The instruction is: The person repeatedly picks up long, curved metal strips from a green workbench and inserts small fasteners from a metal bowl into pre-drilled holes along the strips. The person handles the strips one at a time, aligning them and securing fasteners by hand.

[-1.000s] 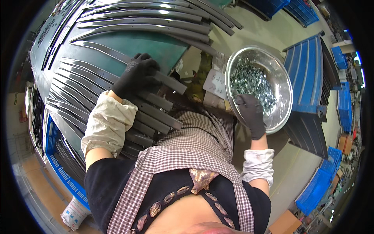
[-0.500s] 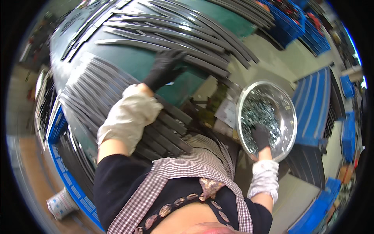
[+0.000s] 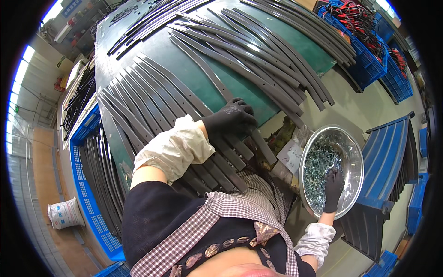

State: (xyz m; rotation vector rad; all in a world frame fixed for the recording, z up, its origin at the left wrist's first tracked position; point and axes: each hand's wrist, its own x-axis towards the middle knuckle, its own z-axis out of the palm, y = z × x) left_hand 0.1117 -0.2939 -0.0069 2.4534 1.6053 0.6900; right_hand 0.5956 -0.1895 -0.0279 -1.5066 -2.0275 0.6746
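My left hand [image 3: 233,121], in a black glove, is closed around a long dark strip [image 3: 207,69] with small holes. The strip slants from the green tabletop past the near table edge, its near end sticking out beyond my fingers. Beneath my left forearm and wrist lies a row of similar strips [image 3: 152,104], side by side. My right hand [image 3: 334,188], also black-gloved, is inside a round steel bowl [image 3: 357,177]. Its fingers are bent among small shiny metal pieces [image 3: 318,173], which look like clips; what they pinch is too small to make out.
A looser pile of strips [image 3: 258,60] covers the far right of the green table [image 3: 270,113]. At left stands a blue crate [image 3: 83,203] of dark strips. Blue crates [image 3: 364,69] hold red-and-black parts at far right. A blue ribbed bin [image 3: 385,152] adjoins the bowl.
My left hand has come nearer and rightward from the far pile, now with one strip in it. My right hand stays in the bowl, shifted among the metal pieces. The view has tilted.
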